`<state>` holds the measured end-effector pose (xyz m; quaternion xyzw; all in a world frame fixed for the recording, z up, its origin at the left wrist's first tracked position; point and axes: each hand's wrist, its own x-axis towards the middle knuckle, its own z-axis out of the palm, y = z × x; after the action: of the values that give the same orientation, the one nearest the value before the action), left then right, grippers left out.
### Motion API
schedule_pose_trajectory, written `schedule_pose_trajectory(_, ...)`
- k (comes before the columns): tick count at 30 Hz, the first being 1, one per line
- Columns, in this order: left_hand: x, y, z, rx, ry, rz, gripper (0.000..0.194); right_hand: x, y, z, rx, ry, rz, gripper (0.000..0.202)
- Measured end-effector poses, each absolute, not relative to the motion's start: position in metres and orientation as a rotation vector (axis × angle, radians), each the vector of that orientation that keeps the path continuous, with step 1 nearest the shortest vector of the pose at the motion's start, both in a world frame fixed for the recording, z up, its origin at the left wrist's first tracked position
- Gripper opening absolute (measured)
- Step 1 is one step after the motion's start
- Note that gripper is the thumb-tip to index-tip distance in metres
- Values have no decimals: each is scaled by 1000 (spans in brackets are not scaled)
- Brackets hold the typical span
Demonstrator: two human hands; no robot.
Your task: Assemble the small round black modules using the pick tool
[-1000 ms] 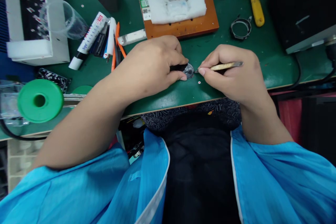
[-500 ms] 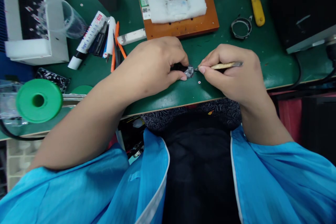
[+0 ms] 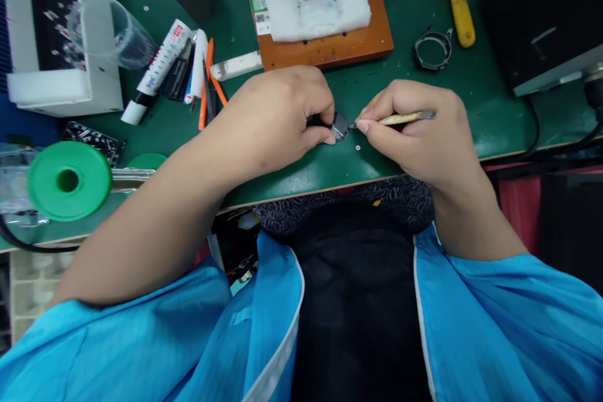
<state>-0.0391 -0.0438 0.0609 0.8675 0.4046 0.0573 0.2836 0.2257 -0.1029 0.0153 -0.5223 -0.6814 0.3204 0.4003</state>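
Observation:
My left hand (image 3: 292, 116) pinches a small round black part (image 3: 339, 127), about the size of a watch case, by its left side. Its dark flat face catches some light, and the fingers hide the rest. In my right hand (image 3: 414, 122), held like a pen, is a slim tool with a tan handle (image 3: 400, 118) and metal ends. The tool's tip is at the right edge of the round part; whether they touch I cannot tell. On the green table just below lies a tiny white piece with a red mark (image 3: 358, 147).
Behind my hands stands an orange-brown base (image 3: 330, 56) bearing a white foam pad (image 3: 277, 9). A round watch-like frame (image 3: 432, 66) and a yellow-handled brush (image 3: 456, 0) lie right. Left are a white marker (image 3: 162, 63), a clear cup (image 3: 134, 44), a white box (image 3: 101, 31) and a green spool (image 3: 44, 169).
The round part has turned in my left fingers, so more of its dark flat face shows. My left fingertips have shifted slightly left; my right hand is almost still.

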Motion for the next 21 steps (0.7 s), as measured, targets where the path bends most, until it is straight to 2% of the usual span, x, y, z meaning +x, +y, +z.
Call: schedule_pose_trajectory(21, -45, -39, 48, 2401, 982, 284, 10, 226, -100, 20, -1341, -1738, 802, 28)
